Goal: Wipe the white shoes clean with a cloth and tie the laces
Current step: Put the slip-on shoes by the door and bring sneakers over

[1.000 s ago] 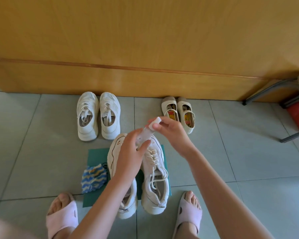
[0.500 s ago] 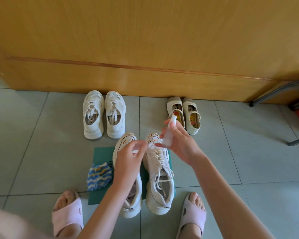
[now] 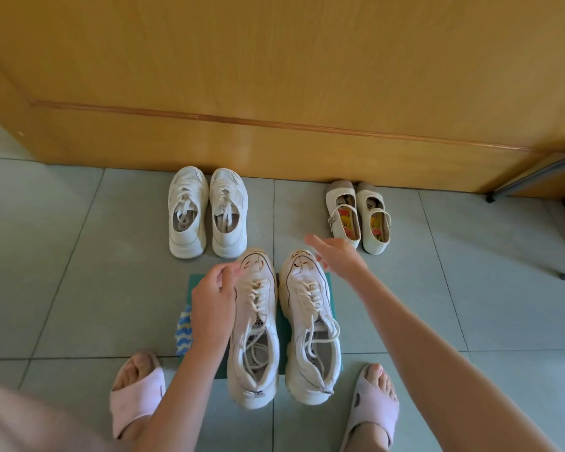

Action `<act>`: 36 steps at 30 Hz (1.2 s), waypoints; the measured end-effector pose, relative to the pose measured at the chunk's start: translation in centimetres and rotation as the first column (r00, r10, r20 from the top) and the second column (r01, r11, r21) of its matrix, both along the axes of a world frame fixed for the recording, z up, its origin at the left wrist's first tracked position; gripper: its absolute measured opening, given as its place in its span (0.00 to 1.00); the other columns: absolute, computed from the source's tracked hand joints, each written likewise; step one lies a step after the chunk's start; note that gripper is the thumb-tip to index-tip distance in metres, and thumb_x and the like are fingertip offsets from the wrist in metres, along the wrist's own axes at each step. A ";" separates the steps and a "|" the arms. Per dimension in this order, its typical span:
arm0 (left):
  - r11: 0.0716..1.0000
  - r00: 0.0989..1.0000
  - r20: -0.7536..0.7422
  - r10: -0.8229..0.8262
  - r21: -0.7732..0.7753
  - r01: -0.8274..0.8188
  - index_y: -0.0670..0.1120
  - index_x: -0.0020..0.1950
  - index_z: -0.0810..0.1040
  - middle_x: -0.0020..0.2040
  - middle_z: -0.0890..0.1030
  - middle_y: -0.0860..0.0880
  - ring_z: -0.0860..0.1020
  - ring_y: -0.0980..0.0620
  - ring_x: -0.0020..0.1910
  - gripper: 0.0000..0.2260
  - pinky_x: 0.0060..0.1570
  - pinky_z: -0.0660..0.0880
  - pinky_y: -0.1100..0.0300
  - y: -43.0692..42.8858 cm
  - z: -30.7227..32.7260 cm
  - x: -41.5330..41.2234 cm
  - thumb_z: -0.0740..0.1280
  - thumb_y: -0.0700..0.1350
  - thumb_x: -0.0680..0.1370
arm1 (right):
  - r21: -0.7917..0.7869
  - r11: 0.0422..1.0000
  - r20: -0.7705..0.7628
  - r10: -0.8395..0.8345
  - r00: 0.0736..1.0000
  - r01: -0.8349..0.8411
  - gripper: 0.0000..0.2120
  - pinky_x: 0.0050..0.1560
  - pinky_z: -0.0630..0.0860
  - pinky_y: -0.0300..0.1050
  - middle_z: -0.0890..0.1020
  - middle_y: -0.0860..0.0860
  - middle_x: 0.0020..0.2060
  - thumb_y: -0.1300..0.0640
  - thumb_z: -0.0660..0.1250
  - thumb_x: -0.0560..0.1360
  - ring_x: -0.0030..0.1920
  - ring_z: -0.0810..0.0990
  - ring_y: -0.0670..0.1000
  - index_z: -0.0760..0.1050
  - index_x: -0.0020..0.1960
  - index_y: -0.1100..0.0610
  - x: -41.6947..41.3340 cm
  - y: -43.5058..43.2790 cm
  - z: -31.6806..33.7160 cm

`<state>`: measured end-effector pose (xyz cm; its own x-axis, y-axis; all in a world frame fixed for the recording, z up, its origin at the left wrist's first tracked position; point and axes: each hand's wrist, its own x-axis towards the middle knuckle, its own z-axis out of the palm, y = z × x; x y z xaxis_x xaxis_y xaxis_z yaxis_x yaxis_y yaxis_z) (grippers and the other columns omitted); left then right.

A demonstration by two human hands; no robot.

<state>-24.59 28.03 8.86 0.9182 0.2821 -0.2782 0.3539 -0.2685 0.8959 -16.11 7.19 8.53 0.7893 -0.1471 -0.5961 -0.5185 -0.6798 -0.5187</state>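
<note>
Two white chunky sneakers stand side by side on a green mat (image 3: 197,285), toes pointing away from me: the left shoe (image 3: 253,324) and the right shoe (image 3: 310,321). Their laces lie loose and untied. My left hand (image 3: 211,305) hovers at the left shoe's toe with fingers curled, and I see nothing in it. My right hand (image 3: 338,257) is blurred just past the right shoe's toe, fingers spread, with no bottle visible in it. A blue, white and yellow wavy cloth (image 3: 182,332) lies on the mat's left edge, partly hidden by my left forearm.
A second pair of white sneakers (image 3: 206,212) and a small pair of cream strap shoes (image 3: 359,216) stand against the wooden panel (image 3: 274,93). Metal chair legs (image 3: 535,176) are at the far right. My feet in pink slippers (image 3: 137,393) flank the mat on the grey tiles.
The small white bottle held in both hands, then in my right hand, is no longer in sight. My right hand has spread and shifted right; my left hand dropped toward the left shoe.
</note>
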 end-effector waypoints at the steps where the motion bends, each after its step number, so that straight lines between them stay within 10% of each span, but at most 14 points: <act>1: 1.000 1.000 -0.008 0.011 -0.004 -0.011 0.47 0.55 0.79 0.49 0.83 0.53 0.79 0.56 0.53 0.11 0.58 0.73 0.57 0.2 -0.1 0.0 0.57 0.46 0.81 | -0.039 0.999 0.004 0.011 1.000 -0.011 0.26 0.39 0.70 0.43 0.72 0.50 0.28 0.33 0.57 0.71 0.31 0.70 0.50 0.74 0.33 0.56 0.2 0.1 -0.1; 9: 0.999 0.999 -0.040 0.030 -0.016 -0.031 0.51 0.50 0.77 0.47 0.82 0.53 0.78 0.58 0.50 0.10 0.51 0.70 0.63 0.7 -0.1 0.0 0.56 0.45 0.81 | -0.353 0.934 0.170 0.011 0.985 0.050 0.19 0.32 0.65 0.39 0.69 0.47 0.25 0.41 0.59 0.71 0.29 0.69 0.49 0.67 0.29 0.53 0.3 0.9 -1.0; 13: 0.999 0.999 -0.031 0.032 -0.018 -0.033 0.50 0.52 0.77 0.48 0.82 0.53 0.78 0.58 0.50 0.10 0.52 0.70 0.63 0.6 -0.3 0.1 0.56 0.45 0.82 | -0.283 0.954 0.228 -0.031 0.973 0.097 0.20 0.48 0.73 0.47 0.74 0.49 0.30 0.37 0.56 0.71 0.42 0.74 0.53 0.69 0.31 0.51 0.3 1.0 -1.6; 29: 0.998 0.998 -0.024 0.057 0.002 -0.057 0.44 0.56 0.78 0.50 0.83 0.50 0.78 0.60 0.49 0.12 0.46 0.69 0.71 1.4 -0.9 0.1 0.56 0.44 0.82 | -0.234 0.972 0.220 0.085 0.972 -0.032 0.21 0.36 0.66 0.42 0.71 0.47 0.26 0.37 0.59 0.72 0.35 0.70 0.50 0.69 0.30 0.53 0.5 1.5 -0.9; 36: 0.999 0.998 -0.025 0.052 0.013 -0.052 0.43 0.57 0.78 0.51 0.82 0.50 0.78 0.58 0.49 0.13 0.45 0.68 0.72 1.6 -0.8 -0.1 0.56 0.44 0.82 | -0.366 0.930 0.286 0.077 0.955 0.035 0.19 0.54 0.74 0.50 0.79 0.49 0.36 0.38 0.58 0.70 0.46 0.76 0.53 0.77 0.40 0.52 -0.6 0.6 -1.3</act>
<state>-24.65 29.60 8.03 0.8949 0.3326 -0.2975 0.3903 -0.2600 0.8832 -16.70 7.75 7.18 0.9239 -0.2908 -0.2488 -0.3667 -0.8585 -0.3586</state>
